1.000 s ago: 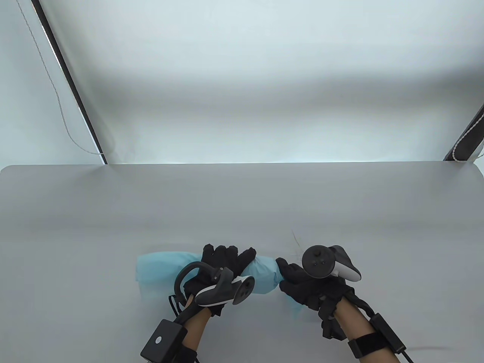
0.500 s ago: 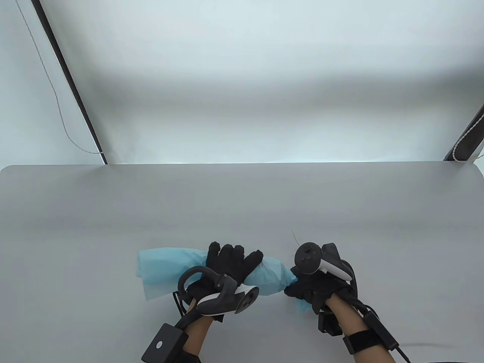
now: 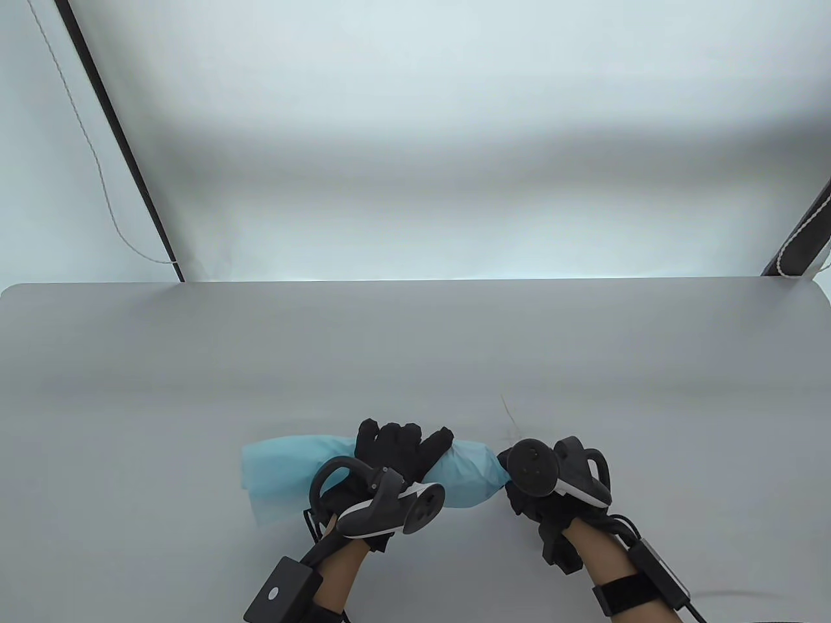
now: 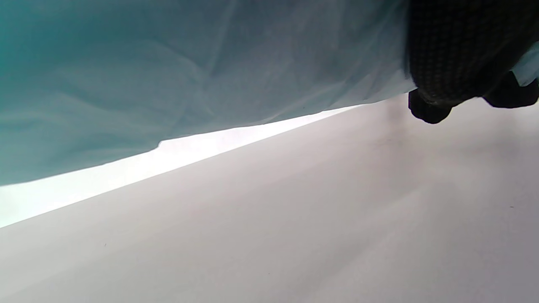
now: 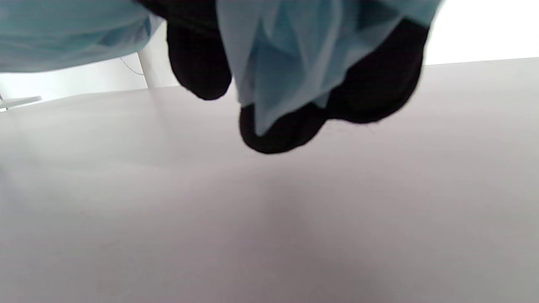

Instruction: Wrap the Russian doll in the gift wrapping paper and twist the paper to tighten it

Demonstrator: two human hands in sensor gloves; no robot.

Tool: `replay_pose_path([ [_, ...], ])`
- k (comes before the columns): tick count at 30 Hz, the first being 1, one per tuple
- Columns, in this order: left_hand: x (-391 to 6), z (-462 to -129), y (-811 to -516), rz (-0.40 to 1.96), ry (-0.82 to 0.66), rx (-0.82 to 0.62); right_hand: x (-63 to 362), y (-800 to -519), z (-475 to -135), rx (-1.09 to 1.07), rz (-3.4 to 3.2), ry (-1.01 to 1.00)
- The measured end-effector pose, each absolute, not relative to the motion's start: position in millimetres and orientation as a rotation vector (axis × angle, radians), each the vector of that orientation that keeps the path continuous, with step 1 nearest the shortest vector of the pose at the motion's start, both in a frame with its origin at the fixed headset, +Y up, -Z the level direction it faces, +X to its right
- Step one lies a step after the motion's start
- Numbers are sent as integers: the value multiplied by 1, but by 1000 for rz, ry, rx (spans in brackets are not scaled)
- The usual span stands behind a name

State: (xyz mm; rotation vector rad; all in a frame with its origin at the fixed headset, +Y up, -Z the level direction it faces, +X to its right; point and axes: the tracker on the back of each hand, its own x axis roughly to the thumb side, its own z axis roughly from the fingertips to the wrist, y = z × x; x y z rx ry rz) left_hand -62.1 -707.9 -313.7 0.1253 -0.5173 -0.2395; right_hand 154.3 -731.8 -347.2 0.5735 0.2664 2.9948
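Observation:
A light blue wrapping paper bundle lies across the near middle of the grey table; the doll inside it is hidden. My left hand grips the bundle around its middle, fingers curled over the top. The loose left end of the paper sticks out flat to the left, filling the left wrist view as blue paper. My right hand grips the gathered right end of the paper. In the right wrist view its fingers are closed round a bunched tail of paper just above the table.
The table's far edge meets a pale backdrop. A dark pole with a thin cord rises at the back left, another dark post at the back right. A small scratch mark lies just beyond the right hand.
My right hand has closed round the right paper end and turned, its tracker rolling left and nearer, gathering the paper tight. The bundle shifted slightly right; the left hand kept its grip.

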Motion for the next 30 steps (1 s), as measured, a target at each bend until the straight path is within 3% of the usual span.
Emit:
replay_pose_path([
  [2,-64,-314,-710,-253,-510,115,153,-733,-348,564,3033,384],
  [5,-65,-315,-713,-262,-505,107,150,-734,-348,613,3063,270],
  [9,-68,-317,-711,-284,-482,114,152,-732,-351,587,2980,308],
  [15,-76,-321,-714,-294,-451,93,159,-730,-346,796,2603,569],
  [20,-81,-323,-713,-280,-443,85,166,-726,-350,720,2396,660],
  [25,-80,-323,-716,-267,-478,88,174,-724,-355,587,2558,560],
  [30,-71,-320,-719,-344,-500,100,168,-730,-356,491,2767,590],
])
